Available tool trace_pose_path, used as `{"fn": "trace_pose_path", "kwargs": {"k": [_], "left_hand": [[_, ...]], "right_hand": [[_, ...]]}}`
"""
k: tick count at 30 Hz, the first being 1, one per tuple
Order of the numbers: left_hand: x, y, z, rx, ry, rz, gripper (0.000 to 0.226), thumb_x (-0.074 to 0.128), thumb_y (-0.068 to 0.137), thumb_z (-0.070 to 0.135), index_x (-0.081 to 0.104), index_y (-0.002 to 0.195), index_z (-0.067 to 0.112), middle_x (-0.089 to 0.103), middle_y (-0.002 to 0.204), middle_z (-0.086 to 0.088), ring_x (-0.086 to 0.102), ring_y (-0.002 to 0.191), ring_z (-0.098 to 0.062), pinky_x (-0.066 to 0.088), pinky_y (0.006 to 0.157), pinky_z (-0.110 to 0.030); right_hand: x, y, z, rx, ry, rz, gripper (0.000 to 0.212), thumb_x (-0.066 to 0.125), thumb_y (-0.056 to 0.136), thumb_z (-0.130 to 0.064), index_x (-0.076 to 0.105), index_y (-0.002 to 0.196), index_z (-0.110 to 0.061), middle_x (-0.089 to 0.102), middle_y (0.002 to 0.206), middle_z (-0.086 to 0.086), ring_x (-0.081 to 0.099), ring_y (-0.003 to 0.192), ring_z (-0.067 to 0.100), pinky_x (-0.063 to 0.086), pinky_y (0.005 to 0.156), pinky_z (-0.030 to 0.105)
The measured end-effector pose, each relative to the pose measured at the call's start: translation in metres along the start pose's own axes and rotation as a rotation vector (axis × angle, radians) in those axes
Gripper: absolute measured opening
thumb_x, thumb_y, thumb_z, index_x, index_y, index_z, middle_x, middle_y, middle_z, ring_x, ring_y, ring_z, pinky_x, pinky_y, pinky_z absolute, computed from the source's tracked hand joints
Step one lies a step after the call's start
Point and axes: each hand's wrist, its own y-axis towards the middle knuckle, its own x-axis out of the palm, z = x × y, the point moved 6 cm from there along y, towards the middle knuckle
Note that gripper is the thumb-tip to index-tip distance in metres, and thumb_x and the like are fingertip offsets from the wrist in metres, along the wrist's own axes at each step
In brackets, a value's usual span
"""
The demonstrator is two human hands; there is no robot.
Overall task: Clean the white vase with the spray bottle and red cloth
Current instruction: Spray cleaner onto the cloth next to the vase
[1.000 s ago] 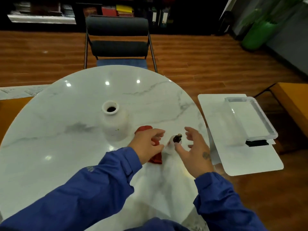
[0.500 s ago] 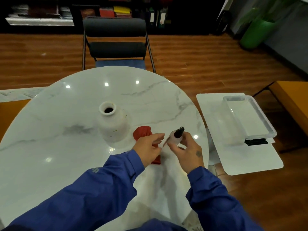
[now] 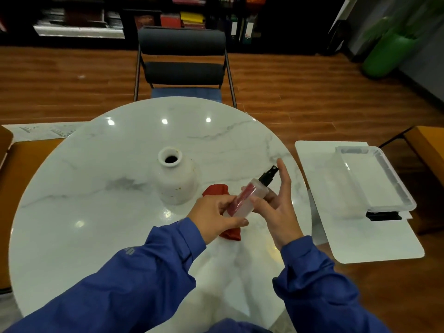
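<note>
right hand (image 3: 280, 207), centre-right of frame: thumb and curled fingers wrap the spray bottle (image 3: 249, 197) mid-body, index finger stretched straight up beside the black nozzle, tip just past it, not clearly pressing. left hand (image 3: 213, 218), just left of it: thumb and fingertips pinch the bottle's lower end, so both hands have hold of it, lifted off the table.

bottle's long axis runs diagonal, base at lower left w/ the left hand, black sprayer head at upper right. can't tell which way the nozzle opening faces. body is clear/frosted plastic w/ a dark red label strip along its length.

red cloth (image 3: 216, 191) lies on the table under and behind the left hand, one bunched end showing above the hand near the vase's base, another end poking out below the knuckles; can't tell if the hand touches it.

white vase (image 3: 176, 182) stands upright left of the bottle, centre of frame, narrow neck, dark open mouth, a few small specks low on its side. apart from both hands.

round marble table (image 3: 101, 179) carries it all. blue sleeves run to the bottom edge.
</note>
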Motion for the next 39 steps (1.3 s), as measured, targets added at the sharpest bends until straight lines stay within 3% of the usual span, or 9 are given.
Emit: {"fn": "trace_pose_path", "kwargs": {"k": [3,7,12,16,19,24,34,36,39], "left_hand": [[0.001,-0.003,-0.005,-0.071,-0.228,-0.112,0.037,0.077,0.076,0.014,0.068,0.111,0.009,0.073,0.098,-0.014,0.069,0.083,-0.016,0.058,0.074,-0.023],[-0.005,-0.006,-0.005,-0.096,-0.337,-0.106,0.038,0.076,0.077,0.011,0.066,0.113,0.017,0.073,0.103,-0.001,0.070,0.094,-0.008,0.055,0.082,-0.019],[-0.083,-0.008,0.006,0.064,-0.207,0.474,0.046,0.080,0.072,0.015,0.065,0.116,0.020,0.071,0.105,0.004,0.067,0.093,-0.008,0.053,0.080,-0.018],[-0.138,-0.021,-0.014,0.029,0.127,0.856,0.070,0.079,0.071,0.028,0.047,0.133,0.031,0.052,0.127,0.007,0.047,0.119,-0.014,0.044,0.097,-0.028],[-0.145,-0.009,-0.041,-0.123,0.181,0.718,0.081,0.080,0.069,0.033,0.040,0.140,0.028,0.043,0.138,0.002,0.036,0.130,-0.019,0.035,0.107,-0.033],[-0.149,0.006,-0.050,-0.105,0.168,0.645,0.057,0.080,0.068,0.036,0.061,0.120,0.025,0.055,0.127,0.002,0.047,0.122,-0.021,0.039,0.103,-0.035],[-0.152,0.008,-0.047,-0.066,0.101,0.639,0.044,0.081,0.070,0.028,0.064,0.110,0.026,0.058,0.121,0.003,0.053,0.109,-0.014,0.038,0.090,-0.024],[-0.152,0.009,-0.044,-0.040,0.105,0.628,0.046,0.081,0.070,0.026,0.062,0.111,0.029,0.059,0.121,0.004,0.052,0.107,-0.011,0.038,0.090,-0.024],[-0.154,0.011,-0.040,-0.023,0.113,0.616,0.053,0.081,0.069,0.025,0.060,0.117,0.027,0.059,0.123,0.004,0.051,0.108,-0.011,0.039,0.093,-0.025]], "right_hand": [[0.006,0.000,-0.005,-0.019,0.001,0.006,0.086,0.071,0.086,-0.011,0.023,0.143,-0.054,0.069,0.104,0.014,0.067,0.101,0.024,0.056,0.085,0.030],[0.009,0.007,-0.014,-0.026,-0.066,0.065,0.073,0.070,0.086,-0.024,0.028,0.135,-0.058,0.061,0.113,0.013,0.065,0.101,0.028,0.054,0.094,0.045],[0.014,0.010,-0.030,-0.058,-0.194,0.114,0.074,0.064,0.091,-0.015,0.025,0.135,-0.061,0.051,0.115,-0.016,0.063,0.097,0.021,0.053,0.092,0.051],[0.034,0.004,-0.052,-0.186,-0.391,0.004,0.087,0.067,0.083,-0.005,0.024,0.137,-0.059,0.040,0.111,-0.037,0.055,0.096,0.001,0.049,0.091,0.025],[0.056,0.005,-0.060,-0.267,-0.494,-0.060,0.087,0.065,0.084,-0.008,0.022,0.138,-0.060,0.042,0.119,-0.040,0.048,0.105,-0.009,0.035,0.093,0.008],[0.082,0.008,-0.065,-0.329,-0.698,-0.083,0.082,0.062,0.085,-0.010,0.020,0.135,-0.059,0.051,0.122,-0.004,0.047,0.089,0.007,0.032,0.073,0.000],[0.067,0.006,-0.063,-0.285,-0.667,0.000,0.086,0.061,0.086,-0.007,0.018,0.138,-0.061,0.045,0.101,-0.015,0.053,0.081,-0.005,0.035,0.070,0.002],[0.062,0.005,-0.056,-0.250,-0.652,0.028,0.081,0.061,0.086,-0.007,0.022,0.135,-0.059,0.044,0.106,-0.017,0.054,0.085,-0.004,0.037,0.076,0.005],[0.056,0.004,-0.045,-0.197,-0.646,0.050,0.074,0.060,0.085,-0.009,0.025,0.130,-0.055,0.048,0.110,-0.012,0.057,0.092,0.011,0.052,0.085,0.030]]}}
